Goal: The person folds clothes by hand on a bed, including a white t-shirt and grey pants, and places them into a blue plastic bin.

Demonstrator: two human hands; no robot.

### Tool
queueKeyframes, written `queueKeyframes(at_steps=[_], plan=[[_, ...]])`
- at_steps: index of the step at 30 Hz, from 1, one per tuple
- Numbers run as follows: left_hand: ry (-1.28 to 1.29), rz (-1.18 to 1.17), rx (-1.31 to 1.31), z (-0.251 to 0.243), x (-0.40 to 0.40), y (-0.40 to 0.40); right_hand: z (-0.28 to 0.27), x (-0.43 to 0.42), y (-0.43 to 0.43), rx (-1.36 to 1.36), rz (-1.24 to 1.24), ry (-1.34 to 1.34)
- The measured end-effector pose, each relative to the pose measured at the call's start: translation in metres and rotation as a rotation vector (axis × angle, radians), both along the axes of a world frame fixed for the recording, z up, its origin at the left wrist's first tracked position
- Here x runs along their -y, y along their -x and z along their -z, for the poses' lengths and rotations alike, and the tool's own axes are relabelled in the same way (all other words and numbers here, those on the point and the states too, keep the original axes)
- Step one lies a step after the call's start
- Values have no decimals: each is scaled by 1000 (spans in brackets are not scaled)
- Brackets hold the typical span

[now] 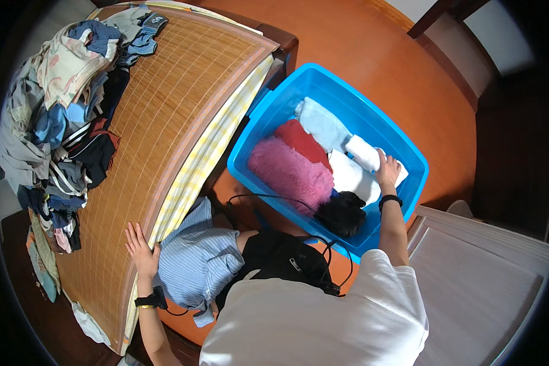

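My right hand (388,170) reaches into a blue plastic storage bin (274,182), its fingers around a white rolled cloth (363,152). Inside the bin, a light blue folded cloth (322,121) lies beside a red cloth (304,142) and a fluffy pink bundle (290,174). A white folded cloth (352,176) is under and beside the roll, and a black furry bundle (343,214) sits at the near end. My left hand (142,251) rests with spread fingers on the edge of a bamboo sleeping mat (164,105). A blue-and-white striped shirt (196,261) lies across my left thigh.
A heap of mixed clothes (68,114) covers the mat's far left side. A yellow checked sheet (219,132) hangs below the mat's edge. To my right stands a white panelled furniture piece (476,288). A black cable (265,196) runs across the bin's near rim.
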State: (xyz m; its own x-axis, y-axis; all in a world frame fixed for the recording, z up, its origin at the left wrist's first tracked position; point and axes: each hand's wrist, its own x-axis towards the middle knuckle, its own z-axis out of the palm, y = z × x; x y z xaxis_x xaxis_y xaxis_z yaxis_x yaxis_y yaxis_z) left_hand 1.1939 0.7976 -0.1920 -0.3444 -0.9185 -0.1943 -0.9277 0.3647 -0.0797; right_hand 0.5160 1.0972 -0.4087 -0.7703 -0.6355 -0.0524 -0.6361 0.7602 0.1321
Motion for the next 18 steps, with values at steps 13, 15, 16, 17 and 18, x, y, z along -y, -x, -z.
queueKeyframes(at_steps=[13, 15, 16, 17, 18], plan=[[-50, -78, -1, -4, 6, 13, 96, 89, -25, 714, -208, 419], [-45, -75, -32, -4, 7, 7, 74, 129, -52, 686, -355, 651], [-68, -102, -5, -12, 4, -4, 48, 159, -85, 713, -386, 703], [-99, -112, -1, -15, 3, -9, 20, 179, -103, 707, -391, 733], [-130, -90, -6, -14, 4, -11, -3, 193, -110, 712, -428, 786]])
